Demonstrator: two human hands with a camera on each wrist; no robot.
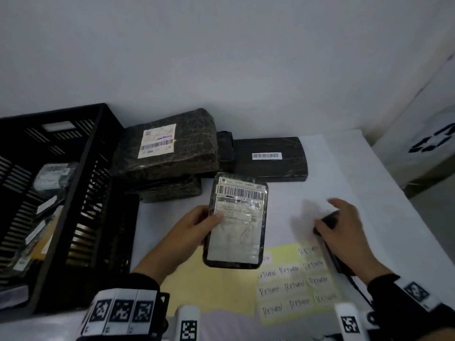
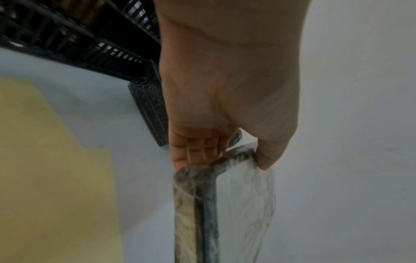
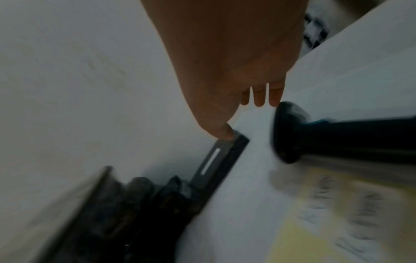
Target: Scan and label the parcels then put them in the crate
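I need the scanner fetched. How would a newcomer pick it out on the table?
On the white table, look right of the yellow label sheet, under the right hand. The scanner is the only corded black tool; the other black things are wrapped parcels.

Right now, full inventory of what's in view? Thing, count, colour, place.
held parcel: 1, black wrap with white barcode label, in left hand above table
stacked parcels: at least 2, dark wrap, beside crate
flat parcel: 1, black, white barcode strip, back of table
crate: 1, black, left, labelled parcels inside
scanner: 1, black, lying under right hand
label sheet: 1, yellow, "RETURN" stickers, near edge
table: 1, white
left hand: grips held parcel
right hand: fingers spread over scanner, not gripping it
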